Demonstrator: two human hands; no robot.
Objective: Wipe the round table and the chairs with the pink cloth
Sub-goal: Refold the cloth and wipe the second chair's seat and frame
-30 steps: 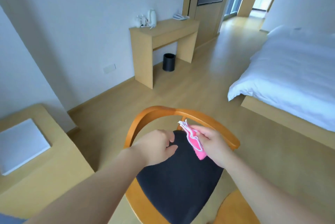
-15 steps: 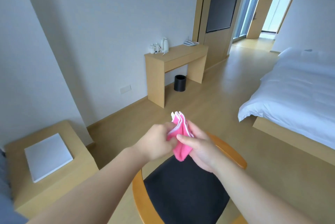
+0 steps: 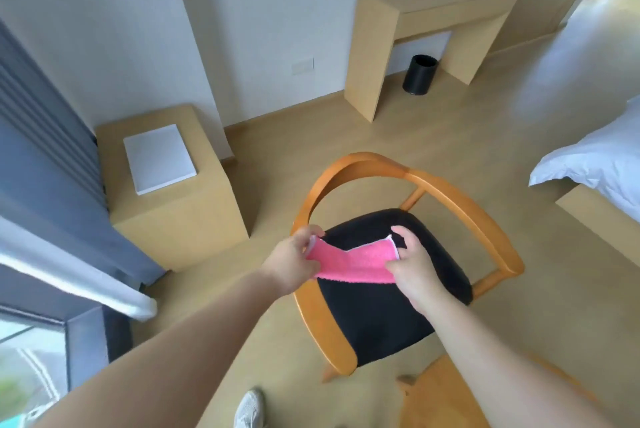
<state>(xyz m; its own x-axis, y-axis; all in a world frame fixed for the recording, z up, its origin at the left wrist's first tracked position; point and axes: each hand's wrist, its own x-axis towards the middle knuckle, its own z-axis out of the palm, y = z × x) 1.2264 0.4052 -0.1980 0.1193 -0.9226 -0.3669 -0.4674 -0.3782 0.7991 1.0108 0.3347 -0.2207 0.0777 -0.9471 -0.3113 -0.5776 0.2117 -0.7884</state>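
Head view shows me my left hand (image 3: 294, 259) and right hand (image 3: 412, 261) each pinching an end of the soft, light pink terry cloth (image 3: 349, 261), stretched slack above the black-cushioned wooden armchair (image 3: 381, 306); it should bunch easily, so I'd grip folded edges.

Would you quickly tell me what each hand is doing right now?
Left hand: pinches one end of the pink cloth.
Right hand: grips the cloth's other end.

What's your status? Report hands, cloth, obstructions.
Left hand and right hand each grip one end of the pink cloth, stretched above the chair seat. Nothing in the way.
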